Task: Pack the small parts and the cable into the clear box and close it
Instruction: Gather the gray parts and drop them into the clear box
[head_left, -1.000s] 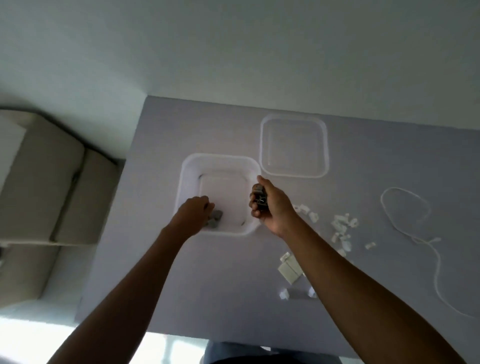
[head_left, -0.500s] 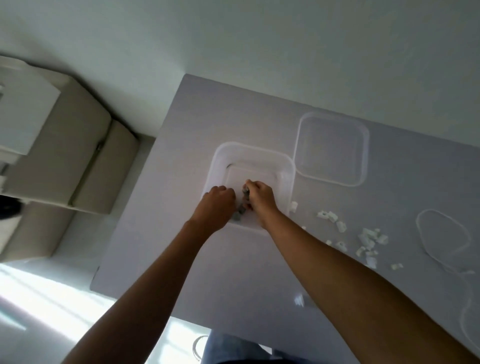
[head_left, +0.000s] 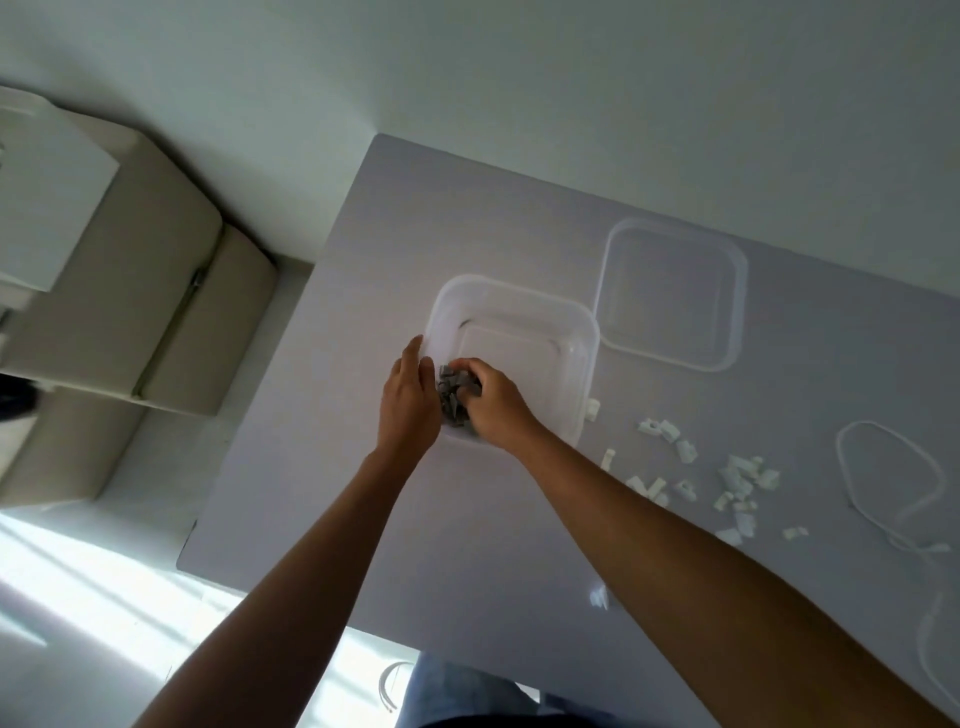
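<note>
Hands meet over the near-left corner of the clear box (head_left: 582, 338), likely to drop parts low so none bounce out. Right hand (head_left: 493, 402) curls loosely around grey parts (head_left: 454, 397) inside that corner; left hand (head_left: 410, 400), fingers extended, braces the box's left wall. White parts (head_left: 737, 478) and cable (head_left: 888, 467) lie right of the box, well apart from both hands; lid (head_left: 675, 291) sits behind-right.

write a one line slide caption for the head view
Both hands settle grey parts into the clear box; lid, white parts and cable wait.
</note>
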